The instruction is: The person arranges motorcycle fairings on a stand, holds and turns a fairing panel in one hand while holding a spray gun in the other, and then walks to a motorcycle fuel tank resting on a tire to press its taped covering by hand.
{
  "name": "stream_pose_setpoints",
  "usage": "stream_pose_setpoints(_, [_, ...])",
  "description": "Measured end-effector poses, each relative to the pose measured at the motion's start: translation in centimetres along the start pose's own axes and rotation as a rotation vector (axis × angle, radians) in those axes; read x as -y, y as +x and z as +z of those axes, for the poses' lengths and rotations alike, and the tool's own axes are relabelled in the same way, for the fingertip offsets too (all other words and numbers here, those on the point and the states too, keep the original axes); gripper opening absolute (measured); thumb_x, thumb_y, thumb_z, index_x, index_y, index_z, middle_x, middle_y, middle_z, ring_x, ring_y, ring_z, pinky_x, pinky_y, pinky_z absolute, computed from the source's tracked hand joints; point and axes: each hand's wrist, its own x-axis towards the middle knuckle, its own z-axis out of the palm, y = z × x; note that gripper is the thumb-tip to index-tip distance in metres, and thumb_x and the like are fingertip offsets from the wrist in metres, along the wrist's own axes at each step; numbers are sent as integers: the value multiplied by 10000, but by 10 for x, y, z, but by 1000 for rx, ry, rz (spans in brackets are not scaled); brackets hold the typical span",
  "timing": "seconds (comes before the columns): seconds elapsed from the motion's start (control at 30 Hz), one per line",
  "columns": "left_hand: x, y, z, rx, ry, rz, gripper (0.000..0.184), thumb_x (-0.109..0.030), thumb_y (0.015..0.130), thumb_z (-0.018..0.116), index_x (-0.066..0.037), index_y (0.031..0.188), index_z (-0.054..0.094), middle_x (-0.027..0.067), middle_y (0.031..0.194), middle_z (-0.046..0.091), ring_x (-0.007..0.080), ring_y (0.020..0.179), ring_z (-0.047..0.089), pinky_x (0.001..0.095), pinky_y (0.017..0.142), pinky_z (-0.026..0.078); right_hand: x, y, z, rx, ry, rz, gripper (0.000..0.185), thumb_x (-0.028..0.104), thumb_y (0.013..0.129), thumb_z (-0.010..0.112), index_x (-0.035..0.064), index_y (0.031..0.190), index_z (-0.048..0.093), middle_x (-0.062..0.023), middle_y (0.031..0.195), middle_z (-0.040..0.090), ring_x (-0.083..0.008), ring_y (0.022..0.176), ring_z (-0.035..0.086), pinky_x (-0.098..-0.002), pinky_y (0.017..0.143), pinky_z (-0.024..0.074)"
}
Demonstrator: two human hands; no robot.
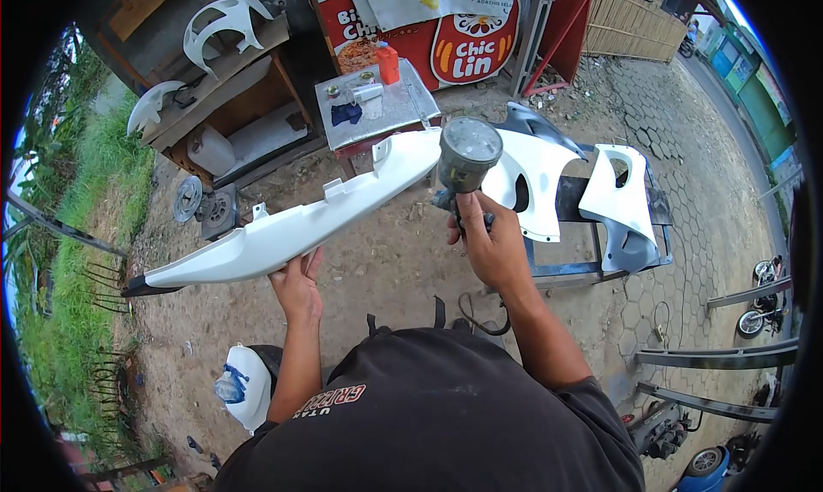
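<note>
A long white motorcycle body panel (296, 231) with a dark tip at its left end stretches across the view. My left hand (298, 288) supports it from below, fingers against its underside. In my right hand (490, 243) is a spray gun (467, 162), its round cup on top and its handle wrapped by my fingers. The cup covers the panel's right end, so I cannot tell the gap between them. A dark hose (484, 321) hangs below my right hand.
More white panels (536, 175) rest on a blue metal stand (591, 265) at right. A small table (403, 111) holds a red bottle (388, 65) and cloths. White fairings (227, 25) lie on a wooden cabinet (249, 55). A white part (249, 385) sits low at left.
</note>
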Motion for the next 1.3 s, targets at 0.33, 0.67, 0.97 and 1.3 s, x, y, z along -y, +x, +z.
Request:
stream_pose_setpoints(0.33, [-7, -4, 7, 9, -6, 13, 359, 14, 1135, 619, 11, 1487, 546, 167, 1450, 687, 317, 1291, 760, 533, 1142, 672, -8, -2, 5, 41, 27, 1, 624, 526, 1222, 524, -28, 1048, 751, -60, 792, 731, -130, 696, 676, -326, 660, 508])
stream_pose_setpoints(0.67, [-4, 2, -2, 23, 19, -11, 470, -8, 1126, 657, -25, 1546, 447, 195, 1489, 631, 329, 1291, 753, 531, 1097, 701, -24, 5, -11, -101, -36, 37, 681, 564, 1209, 520, -49, 1038, 762, -106, 754, 740, -204, 709, 747, -378, 713, 565])
stream_pose_setpoints(0.97, [-4, 2, 1, -23, 48, -35, 344, 13, 1112, 642, 67, 1437, 546, 209, 1418, 683, 361, 1253, 771, 525, 1100, 699, -17, -2, 2, 41, 49, 45, 691, 569, 1201, 534, -78, 1125, 765, -113, 805, 757, -199, 732, 755, -379, 744, 578])
stream_pose_setpoints(1.3, [-12, -5, 3, -7, 59, -56, 319, 8, 1112, 630, 136, 1397, 566, 236, 1375, 698, 370, 1211, 791, 511, 1087, 706, -32, 3, -9, -65, -7, 75, 688, 575, 1200, 532, -61, 1077, 762, -117, 795, 766, -209, 709, 757, -387, 715, 579])
